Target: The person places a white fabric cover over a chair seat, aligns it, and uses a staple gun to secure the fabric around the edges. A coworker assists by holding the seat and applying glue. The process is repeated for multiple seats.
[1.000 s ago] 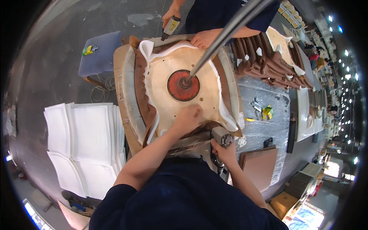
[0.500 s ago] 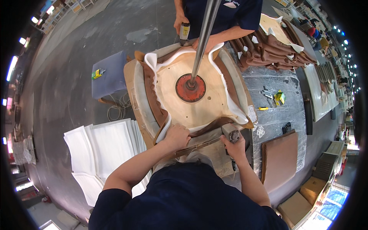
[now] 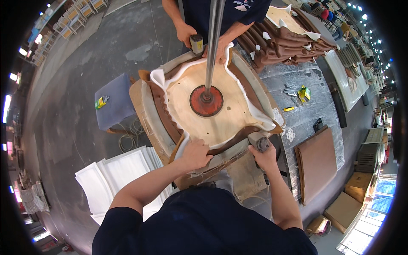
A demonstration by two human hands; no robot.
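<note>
A pale plywood seat panel (image 3: 191,123) lies in a brown leather-like cover (image 3: 159,108) lined with white padding (image 3: 238,80). A red round plate (image 3: 196,111) on an upright metal rod (image 3: 211,51) rests on the panel. My left hand (image 3: 195,155) is closed on the brown cover at the panel's near edge; its fingertips are partly hidden. My right hand (image 3: 265,158) is wrapped round a grey staple gun (image 3: 257,141), whose head lies over the near right of the cover's edge.
Opposite me a co-worker's hand (image 3: 185,34) holds another staple gun (image 3: 196,43). White padding sheets (image 3: 123,168) lie at left, beside a blue-grey stool (image 3: 112,100). On the right, a plastic-covered table (image 3: 280,89) bears brown covers (image 3: 280,42), small tools and a brown stack (image 3: 316,161).
The view has shifted slightly. My right hand's staple gun has turned and sits a little closer to the cover's near right edge. My left hand stays on the cover.
</note>
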